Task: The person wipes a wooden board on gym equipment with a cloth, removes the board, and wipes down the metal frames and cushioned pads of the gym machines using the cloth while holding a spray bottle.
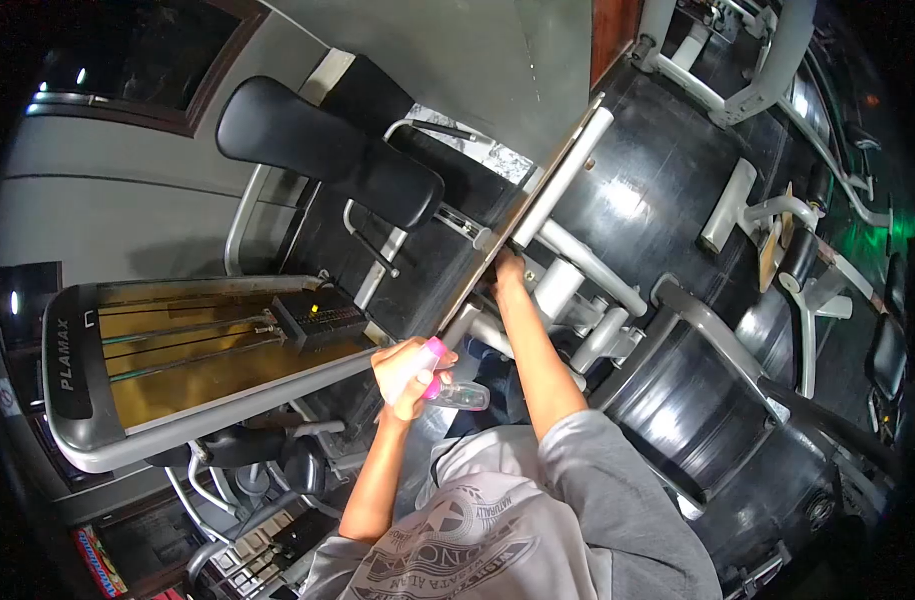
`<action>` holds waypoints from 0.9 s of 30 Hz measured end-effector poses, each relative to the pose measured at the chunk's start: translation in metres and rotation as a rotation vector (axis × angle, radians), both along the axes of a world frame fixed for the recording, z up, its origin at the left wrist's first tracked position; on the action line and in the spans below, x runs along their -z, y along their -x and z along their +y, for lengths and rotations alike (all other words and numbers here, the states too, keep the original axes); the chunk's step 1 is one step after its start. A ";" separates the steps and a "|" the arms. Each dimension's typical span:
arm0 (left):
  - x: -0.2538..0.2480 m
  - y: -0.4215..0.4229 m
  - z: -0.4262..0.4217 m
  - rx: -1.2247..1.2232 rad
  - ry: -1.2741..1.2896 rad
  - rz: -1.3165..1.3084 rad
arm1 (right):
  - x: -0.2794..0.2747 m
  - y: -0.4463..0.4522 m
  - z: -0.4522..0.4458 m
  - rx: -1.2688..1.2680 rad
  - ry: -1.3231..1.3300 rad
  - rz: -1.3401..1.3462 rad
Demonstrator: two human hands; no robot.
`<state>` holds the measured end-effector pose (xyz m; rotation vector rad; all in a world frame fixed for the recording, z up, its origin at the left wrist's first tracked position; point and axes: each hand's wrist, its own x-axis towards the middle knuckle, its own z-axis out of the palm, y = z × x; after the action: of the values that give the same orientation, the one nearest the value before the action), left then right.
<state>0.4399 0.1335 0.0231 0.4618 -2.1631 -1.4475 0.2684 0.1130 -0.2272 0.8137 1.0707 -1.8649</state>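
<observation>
A clear spray bottle (461, 395) with a pink and white head is in my left hand (406, 378), whose fingers are wrapped round its neck. The bottle points to the right, in front of my shirt. My right hand (510, 272) reaches forward to the edge of a long thin panel (468, 283) beside a grey machine frame (558, 287). Its fingers are mostly hidden behind the panel edge, so whether they hold anything cannot be seen.
A weight-stack machine (73, 375) marked PLAMAX stands at the left, with a black padded seat (403, 185) and backrest (263, 120) above it. Grey curved bars (718, 340) and more gym machines stand at the right on a black floor (628, 170).
</observation>
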 end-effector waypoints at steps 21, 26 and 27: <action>0.000 0.002 0.000 0.033 -0.087 0.026 | -0.167 0.015 0.124 -0.857 0.165 0.859; 0.002 0.002 -0.003 0.036 -0.031 0.023 | -0.146 0.001 0.121 -0.742 0.077 1.155; 0.002 0.002 -0.003 0.038 -0.035 0.028 | -0.136 0.000 0.120 -0.718 0.120 0.958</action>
<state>0.4379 0.1309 0.0207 0.4128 -2.1378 -1.5058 0.2683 0.2333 -0.0912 -0.5882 1.5130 -1.6131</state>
